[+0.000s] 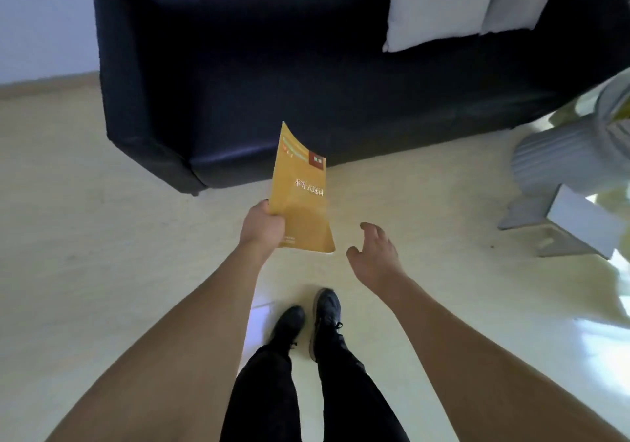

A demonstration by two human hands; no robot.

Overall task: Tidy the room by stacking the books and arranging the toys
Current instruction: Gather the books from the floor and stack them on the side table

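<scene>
A thin yellow book with a dark red square on its cover is held in the air in front of me. My left hand grips its lower left edge, thumb on top. The book bends slightly and points toward the sofa. My right hand hovers just right of the book's lower corner, fingers spread and relaxed, holding nothing and not touching the book.
A black leather sofa with white cushions fills the area ahead. A pale ribbed stand with a white base sits on the floor at right. Light glossy floor lies all around; my feet are below.
</scene>
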